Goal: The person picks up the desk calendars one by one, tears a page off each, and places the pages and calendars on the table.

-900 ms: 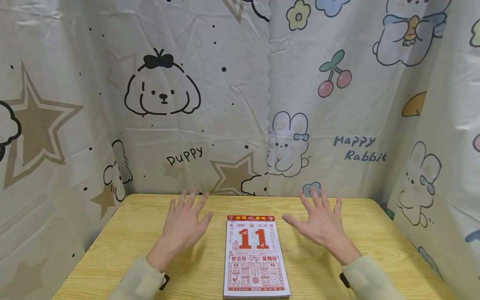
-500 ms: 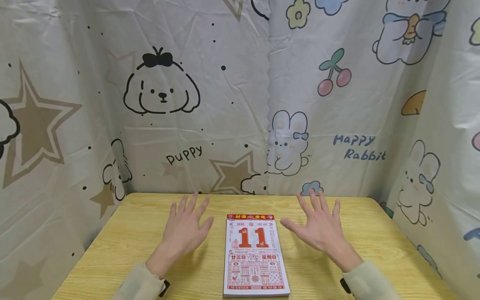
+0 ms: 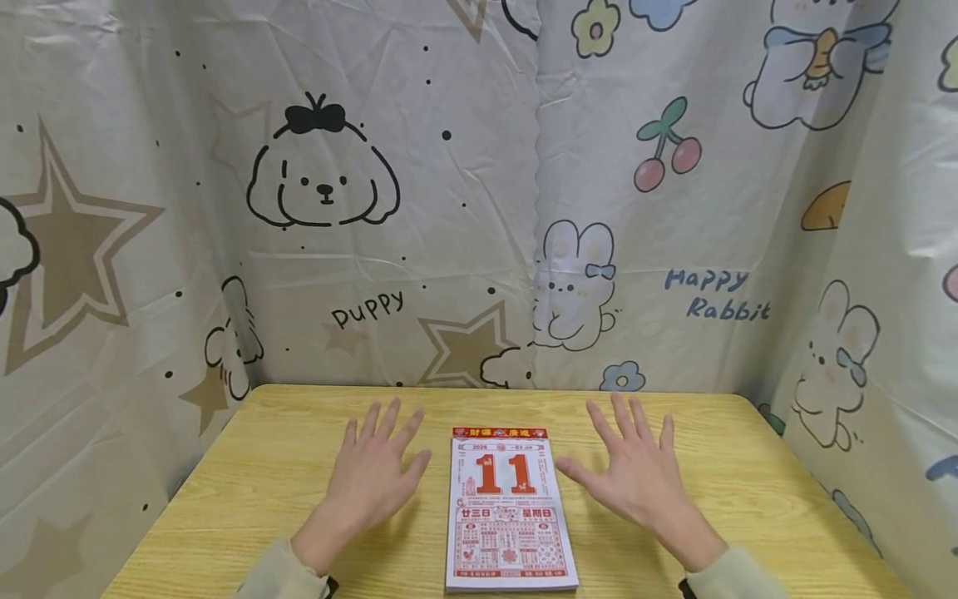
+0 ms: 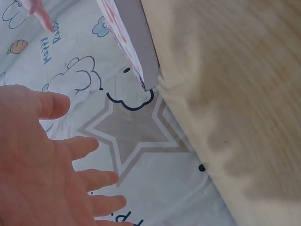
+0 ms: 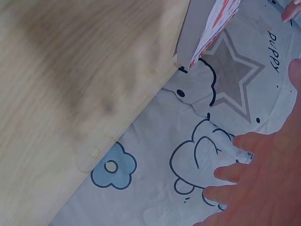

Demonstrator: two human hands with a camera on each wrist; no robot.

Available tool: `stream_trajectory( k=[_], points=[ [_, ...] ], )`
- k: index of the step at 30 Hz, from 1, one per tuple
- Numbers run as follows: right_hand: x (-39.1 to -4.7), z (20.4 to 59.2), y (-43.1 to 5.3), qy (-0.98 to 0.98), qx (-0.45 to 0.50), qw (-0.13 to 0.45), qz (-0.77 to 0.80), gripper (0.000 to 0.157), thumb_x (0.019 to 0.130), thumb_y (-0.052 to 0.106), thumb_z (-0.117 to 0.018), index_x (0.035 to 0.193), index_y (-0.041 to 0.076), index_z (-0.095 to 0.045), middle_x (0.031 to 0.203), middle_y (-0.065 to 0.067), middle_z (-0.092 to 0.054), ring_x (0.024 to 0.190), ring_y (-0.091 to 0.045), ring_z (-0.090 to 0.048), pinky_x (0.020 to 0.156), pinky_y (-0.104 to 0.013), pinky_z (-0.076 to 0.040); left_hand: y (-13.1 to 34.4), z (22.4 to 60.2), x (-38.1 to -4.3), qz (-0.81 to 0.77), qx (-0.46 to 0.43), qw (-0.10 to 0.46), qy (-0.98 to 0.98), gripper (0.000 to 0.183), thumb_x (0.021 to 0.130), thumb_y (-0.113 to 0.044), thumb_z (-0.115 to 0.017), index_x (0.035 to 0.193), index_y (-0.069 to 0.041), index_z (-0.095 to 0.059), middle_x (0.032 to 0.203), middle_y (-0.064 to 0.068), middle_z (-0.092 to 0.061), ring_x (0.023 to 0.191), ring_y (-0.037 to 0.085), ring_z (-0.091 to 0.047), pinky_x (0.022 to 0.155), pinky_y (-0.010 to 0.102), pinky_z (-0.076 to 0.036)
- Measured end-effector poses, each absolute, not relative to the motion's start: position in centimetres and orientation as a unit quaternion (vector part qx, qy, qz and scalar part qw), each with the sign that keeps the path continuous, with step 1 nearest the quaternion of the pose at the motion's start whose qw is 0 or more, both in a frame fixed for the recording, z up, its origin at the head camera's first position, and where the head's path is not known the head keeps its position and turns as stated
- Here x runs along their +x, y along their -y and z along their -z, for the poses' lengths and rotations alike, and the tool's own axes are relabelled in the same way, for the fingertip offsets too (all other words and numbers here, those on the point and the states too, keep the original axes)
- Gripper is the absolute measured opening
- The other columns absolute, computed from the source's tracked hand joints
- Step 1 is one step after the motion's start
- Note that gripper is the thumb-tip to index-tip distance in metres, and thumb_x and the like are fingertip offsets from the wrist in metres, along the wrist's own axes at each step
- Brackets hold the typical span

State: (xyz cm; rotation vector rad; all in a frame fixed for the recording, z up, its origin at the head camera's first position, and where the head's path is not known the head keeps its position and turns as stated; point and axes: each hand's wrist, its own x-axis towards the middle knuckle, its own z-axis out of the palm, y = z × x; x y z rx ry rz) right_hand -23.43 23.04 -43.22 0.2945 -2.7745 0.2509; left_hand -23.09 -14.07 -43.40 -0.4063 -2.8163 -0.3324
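A thick tear-off calendar (image 3: 511, 516) lies flat on the wooden table, with a red header strip and a large red 11 on its top page. To its left, my left hand (image 3: 372, 478) hovers over the table with fingers spread, touching nothing. On the other side, my right hand (image 3: 639, 476) is held the same way, its thumb pointing toward the calendar's upper right edge. In the left wrist view the calendar's thick side (image 4: 136, 42) shows beyond the thumb. From the right wrist the calendar's other side (image 5: 200, 35) appears, apart from the fingers.
The light wooden table (image 3: 269, 466) has rounded far corners. A pale curtain (image 3: 464, 208) printed with a puppy, rabbits, stars and flowers hangs behind it and along both sides. Dark bands show at both sleeve cuffs.
Both hands have come slightly lower and nearer, with their fingertips now below the table's far edge in the head view. The calendar has stayed in place on the table.
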Motion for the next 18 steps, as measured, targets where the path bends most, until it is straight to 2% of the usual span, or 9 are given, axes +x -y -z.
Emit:
stream_trajectory(
  k=[9,18],
  points=[
    [-22.2,44.0,-22.6,0.977,0.1,0.162,-0.09,0.102,0.088,0.086,-0.05,0.162,0.015,-0.044,0.169,-0.023,-0.028,0.155,-0.049,-0.02,0.116,-0.078,-0.002,13.7,43.9,-22.4,0.124,-0.148,0.122,0.974,0.062,0.107,-0.049,-0.053,0.16,-0.017,-0.048,0.167,0.021,-0.033,0.153,0.049,-0.026,0.12,0.071,-0.015],
    [-20.8,44.6,-22.1,0.977,0.106,0.164,-0.089,0.103,0.087,0.087,-0.051,0.161,0.016,-0.046,0.168,-0.022,-0.031,0.154,-0.049,-0.025,0.116,-0.078,-0.007,13.2,44.5,-21.9,0.124,-0.149,0.11,0.975,0.063,0.107,-0.052,-0.05,0.161,-0.019,-0.047,0.168,0.02,-0.031,0.154,0.047,-0.024,0.121,0.069,-0.014]
  ],
)
